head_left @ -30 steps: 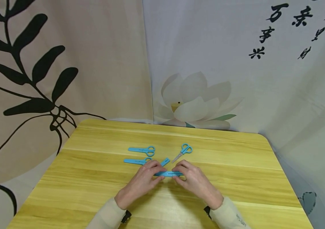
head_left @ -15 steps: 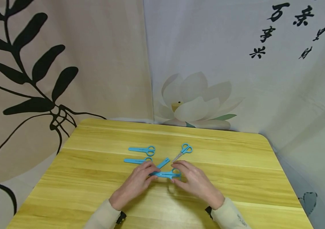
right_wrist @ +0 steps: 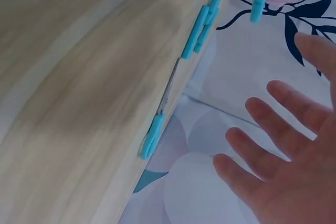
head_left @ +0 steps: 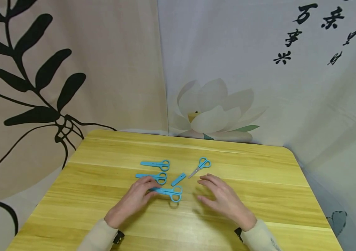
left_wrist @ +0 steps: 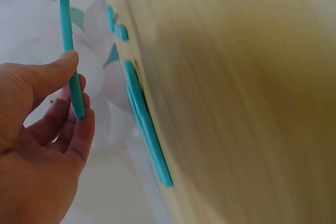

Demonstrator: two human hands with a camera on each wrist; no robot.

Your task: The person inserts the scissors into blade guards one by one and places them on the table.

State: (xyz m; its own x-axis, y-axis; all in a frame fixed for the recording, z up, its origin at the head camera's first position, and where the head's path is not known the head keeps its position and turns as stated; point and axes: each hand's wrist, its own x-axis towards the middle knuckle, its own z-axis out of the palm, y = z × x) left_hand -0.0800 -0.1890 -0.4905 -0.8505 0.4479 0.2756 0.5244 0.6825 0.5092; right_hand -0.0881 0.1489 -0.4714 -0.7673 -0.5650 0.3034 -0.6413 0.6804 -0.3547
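My left hand (head_left: 135,197) pinches a pair of blue scissors (head_left: 175,194) by its covered blade end, thumb against fingers, with the handle loops pointing right. In the left wrist view these scissors (left_wrist: 66,30) show edge-on, lifted off the table. To the right, my right hand (head_left: 225,200) hovers with spread fingers and holds nothing; its fingers (right_wrist: 262,150) look loosely extended in the right wrist view. Behind the hands lie uncovered scissors (head_left: 200,166) with bare metal blades and a loose blue blade cover (head_left: 178,179).
Two more blue scissors in covers lie at the left, the farther scissors (head_left: 155,164) and the nearer scissors (head_left: 161,178), partly behind my left hand. The wooden table (head_left: 259,181) ends at a printed curtain (head_left: 118,69).
My left hand has drawn the covered scissors to the left, away from the right hand. The right hand has let go of the handle end, shifted slightly right and spread its fingers.
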